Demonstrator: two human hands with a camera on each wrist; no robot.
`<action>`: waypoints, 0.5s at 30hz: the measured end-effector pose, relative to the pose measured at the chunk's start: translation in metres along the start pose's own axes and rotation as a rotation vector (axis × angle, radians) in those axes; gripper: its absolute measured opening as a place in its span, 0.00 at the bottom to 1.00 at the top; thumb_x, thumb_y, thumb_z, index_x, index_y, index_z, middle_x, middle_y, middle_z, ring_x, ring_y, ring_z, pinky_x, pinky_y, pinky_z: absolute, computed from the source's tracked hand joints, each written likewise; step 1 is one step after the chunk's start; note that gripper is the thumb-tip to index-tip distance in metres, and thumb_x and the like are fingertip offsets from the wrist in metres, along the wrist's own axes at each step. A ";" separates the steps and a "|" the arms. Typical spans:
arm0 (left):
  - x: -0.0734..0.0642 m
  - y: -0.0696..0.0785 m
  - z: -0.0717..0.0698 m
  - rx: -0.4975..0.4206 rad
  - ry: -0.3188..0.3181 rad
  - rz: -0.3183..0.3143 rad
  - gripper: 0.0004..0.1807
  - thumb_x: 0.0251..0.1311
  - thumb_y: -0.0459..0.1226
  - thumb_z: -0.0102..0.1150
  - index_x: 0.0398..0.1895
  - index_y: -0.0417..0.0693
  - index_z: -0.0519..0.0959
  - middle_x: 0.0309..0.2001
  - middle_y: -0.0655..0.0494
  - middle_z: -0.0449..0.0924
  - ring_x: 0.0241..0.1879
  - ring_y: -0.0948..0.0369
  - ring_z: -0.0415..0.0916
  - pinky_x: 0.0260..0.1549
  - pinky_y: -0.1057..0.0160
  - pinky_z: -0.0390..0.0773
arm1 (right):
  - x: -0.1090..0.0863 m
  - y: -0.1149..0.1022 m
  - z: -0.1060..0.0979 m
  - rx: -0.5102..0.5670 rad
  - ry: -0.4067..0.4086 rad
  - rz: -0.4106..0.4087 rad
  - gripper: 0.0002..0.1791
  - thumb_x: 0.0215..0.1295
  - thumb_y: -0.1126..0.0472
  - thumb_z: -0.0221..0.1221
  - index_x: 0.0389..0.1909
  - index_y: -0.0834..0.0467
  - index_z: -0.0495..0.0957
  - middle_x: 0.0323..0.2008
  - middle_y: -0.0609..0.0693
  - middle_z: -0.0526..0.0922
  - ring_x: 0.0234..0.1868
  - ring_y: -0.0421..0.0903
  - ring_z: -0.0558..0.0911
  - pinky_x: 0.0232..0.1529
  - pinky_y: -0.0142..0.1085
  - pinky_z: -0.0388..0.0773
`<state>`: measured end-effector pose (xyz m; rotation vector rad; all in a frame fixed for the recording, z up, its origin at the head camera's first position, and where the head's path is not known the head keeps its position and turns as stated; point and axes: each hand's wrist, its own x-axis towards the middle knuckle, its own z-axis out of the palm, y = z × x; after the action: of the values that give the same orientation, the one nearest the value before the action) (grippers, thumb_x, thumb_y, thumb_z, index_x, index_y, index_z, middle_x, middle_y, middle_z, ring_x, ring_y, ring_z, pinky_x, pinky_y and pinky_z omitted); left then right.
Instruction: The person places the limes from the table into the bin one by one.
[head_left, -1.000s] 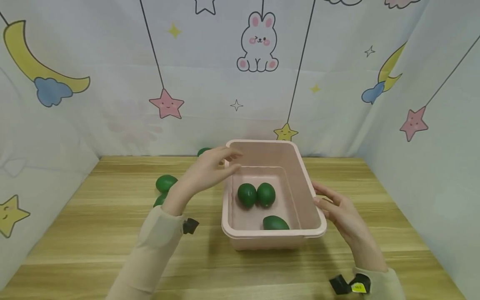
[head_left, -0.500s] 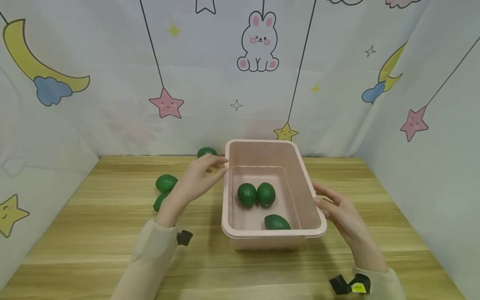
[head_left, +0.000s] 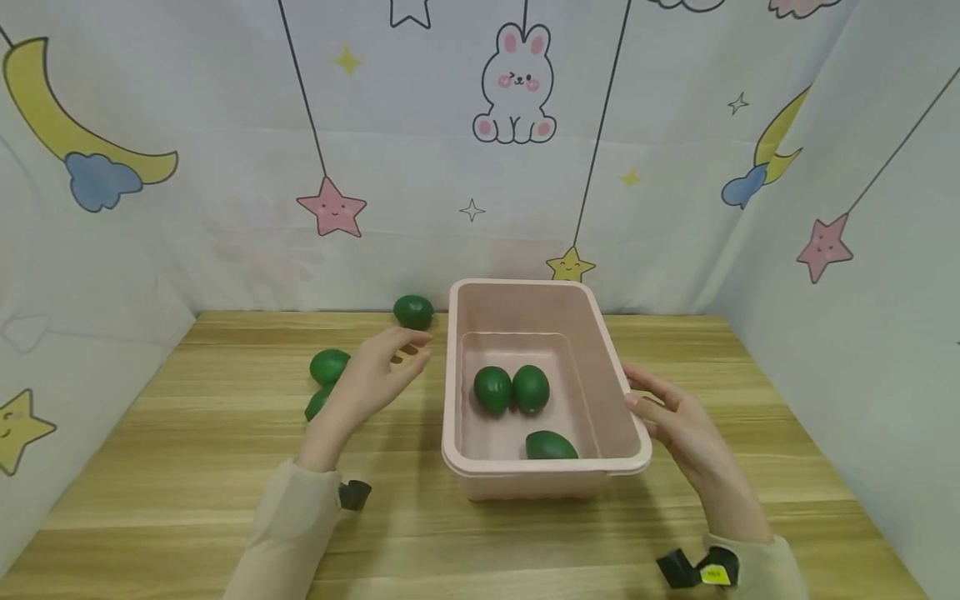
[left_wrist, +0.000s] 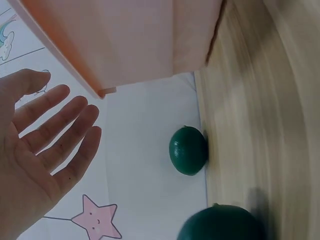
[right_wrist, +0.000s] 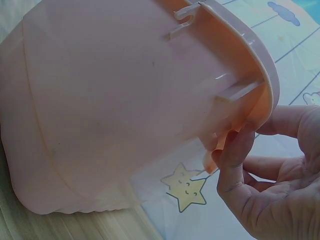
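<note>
A pale pink plastic bin (head_left: 525,479) stands on the table with 3 dark green, smooth oval fruits inside, one of them a fruit (head_left: 493,390) at the left. My right hand (head_left: 686,433) pinches the bin's right rim; in the right wrist view, the thumb and curled fingers (right_wrist: 235,150) meet at the rim edge. Left of the bin, my left hand (head_left: 371,375) hovers with loosely bent fingers and nothing in it. A green fruit (head_left: 413,312) lies just beyond its fingertips at the back. Two more fruits, one being a fruit (head_left: 328,367), lie behind the left wrist, partly covered.
The wooden table (head_left: 187,467) runs back to a white printed curtain (head_left: 405,108), which also hangs along both sides. A black strap piece (head_left: 354,495) sits at the left sleeve, and another strap (head_left: 697,568) at the right wrist.
My left hand has drawn back from over the bin's left rim, moving left and toward me, and now uncovers the back fruit. The right hand and the bin have stayed put.
</note>
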<state>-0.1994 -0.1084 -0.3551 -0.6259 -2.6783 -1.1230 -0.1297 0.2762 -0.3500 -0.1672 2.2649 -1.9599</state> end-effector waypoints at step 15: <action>-0.023 -0.037 -0.004 0.062 -0.004 -0.067 0.18 0.68 0.44 0.54 0.57 0.49 0.77 0.55 0.49 0.79 0.50 0.52 0.78 0.48 0.49 0.79 | 0.000 0.001 -0.001 0.000 0.007 0.005 0.31 0.70 0.60 0.54 0.70 0.66 0.58 0.53 0.42 0.74 0.48 0.34 0.81 0.47 0.28 0.80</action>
<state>-0.1947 -0.1416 -0.3831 -0.5322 -2.7453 -1.0517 -0.1295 0.2769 -0.3508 -0.1545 2.2672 -1.9606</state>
